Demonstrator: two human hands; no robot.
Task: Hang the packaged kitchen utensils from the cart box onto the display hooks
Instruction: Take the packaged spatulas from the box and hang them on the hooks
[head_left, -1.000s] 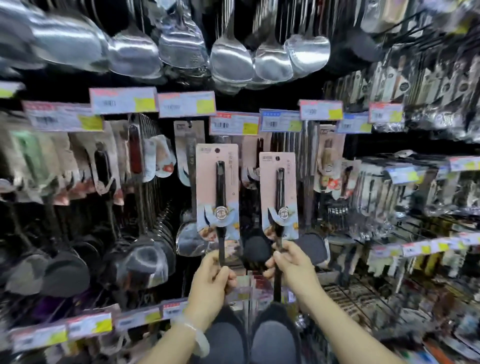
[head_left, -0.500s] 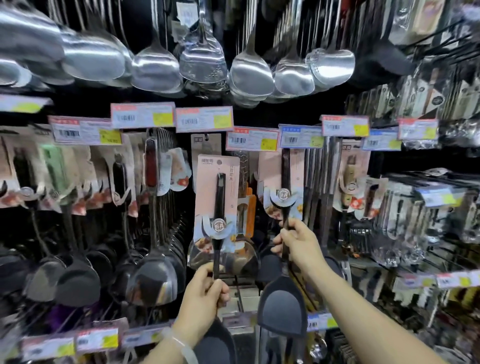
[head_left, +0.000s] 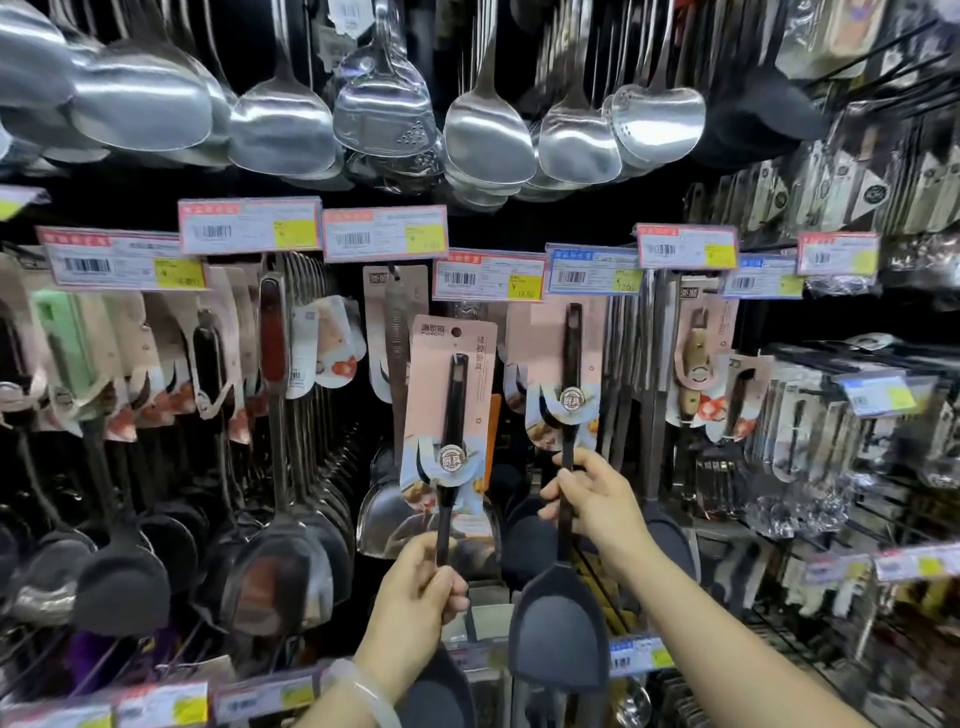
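Since a second ago, our right hand (head_left: 597, 499) has lifted its carded spatula (head_left: 569, 415) up under the blue price tag (head_left: 595, 270), fingers curled round the handle. Our left hand (head_left: 421, 592) grips the other carded spatula (head_left: 451, 415) lower, before hanging steel turners (head_left: 488, 135).

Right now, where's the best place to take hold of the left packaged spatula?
Grip the left packaged spatula on its bare black handle just below the card, coming from underneath, as the left hand does. The card covers the upper handle, and its hang hole must stay free.
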